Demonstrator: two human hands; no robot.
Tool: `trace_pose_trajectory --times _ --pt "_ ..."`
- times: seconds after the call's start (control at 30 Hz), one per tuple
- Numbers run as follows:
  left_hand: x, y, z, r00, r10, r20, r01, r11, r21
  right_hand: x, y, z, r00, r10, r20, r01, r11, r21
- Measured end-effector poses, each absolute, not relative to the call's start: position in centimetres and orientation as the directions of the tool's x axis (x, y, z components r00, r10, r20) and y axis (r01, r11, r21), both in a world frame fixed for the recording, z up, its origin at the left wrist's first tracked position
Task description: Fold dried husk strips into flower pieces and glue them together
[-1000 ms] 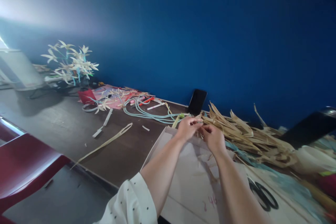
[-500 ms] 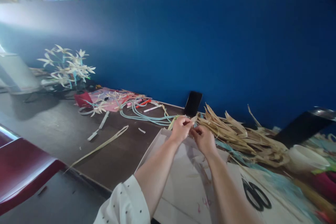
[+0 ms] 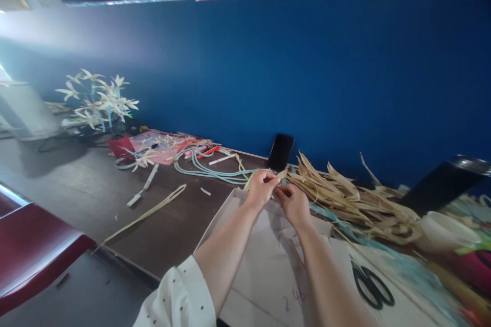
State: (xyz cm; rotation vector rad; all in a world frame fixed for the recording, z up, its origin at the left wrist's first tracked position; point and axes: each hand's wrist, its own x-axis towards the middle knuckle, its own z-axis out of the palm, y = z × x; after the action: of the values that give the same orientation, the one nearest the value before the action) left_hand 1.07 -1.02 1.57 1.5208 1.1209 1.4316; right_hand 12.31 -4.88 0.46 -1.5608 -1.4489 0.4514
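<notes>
My left hand (image 3: 262,188) is closed, its fingertips pinching a small piece of dried husk (image 3: 283,173) that sticks out past the thumb and forefinger. Close beside it, my right hand (image 3: 293,204) is closed too, fingers curled in a pinch; what they hold, if anything, is hidden. Both hands are above the far end of a shallow pale cardboard box (image 3: 253,260) marked with red handwriting. Just right of the hands lies a heap of dried husks (image 3: 345,196). Pale blue wrapped wires (image 3: 207,173) run along the table to the left hand.
A dark phone (image 3: 281,150) leans on the blue wall (image 3: 245,76). Black-handled scissors (image 3: 372,286) lie at right, near a white bowl (image 3: 447,231) and a dark bottle (image 3: 437,189). Husk flowers (image 3: 102,97) stand at far left, beyond a looped husk strip (image 3: 149,212). A red chair (image 3: 38,250) is lower left.
Both hands stay together at the same spot, with a slight shift of the fingers. More of the husk piece shows past my left fingertips. The view has moved a little.
</notes>
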Motion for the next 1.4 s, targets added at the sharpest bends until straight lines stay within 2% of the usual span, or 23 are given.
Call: trace_pose_trajectory --times 0.3,0.47,0.6,0.77,1.17,1.27,1.4 --pt "1.0 -1.5 2.0 -0.015 0.93 0.368 0.095 -0.365 0.926 12.3 -4.9 0.6 0.251 0.921 0.299 0.565 0.112 -0.818" --pt "0.9 -0.9 1.4 0.096 0.962 0.255 0.047 -0.26 0.964 12.6 -4.9 0.3 0.286 0.915 0.283 0.525 0.097 -0.845" --pt "0.9 -0.5 0.8 0.105 0.981 0.164 -0.007 -0.164 0.986 12.7 -4.9 0.4 0.304 0.919 0.251 0.49 0.075 -0.868" --pt "0.8 -0.9 1.4 0.148 0.961 0.232 0.098 -0.248 0.964 12.6 -5.1 0.6 0.276 0.924 0.264 0.512 0.091 -0.854" --pt "1.5 -1.6 1.4 -0.035 0.869 0.494 0.192 -0.479 0.857 12.4 -5.0 0.5 0.229 0.924 0.306 0.558 0.133 -0.819" --pt "1.4 -1.6 1.4 -0.004 0.883 0.47 0.17 -0.463 0.87 12.3 -5.1 0.8 0.249 0.92 0.302 0.543 0.125 -0.83" --pt "1.0 -1.4 1.5 0.079 0.935 0.345 0.084 -0.352 0.932 12.4 -5.1 0.7 0.285 0.924 0.254 0.481 0.091 -0.872"
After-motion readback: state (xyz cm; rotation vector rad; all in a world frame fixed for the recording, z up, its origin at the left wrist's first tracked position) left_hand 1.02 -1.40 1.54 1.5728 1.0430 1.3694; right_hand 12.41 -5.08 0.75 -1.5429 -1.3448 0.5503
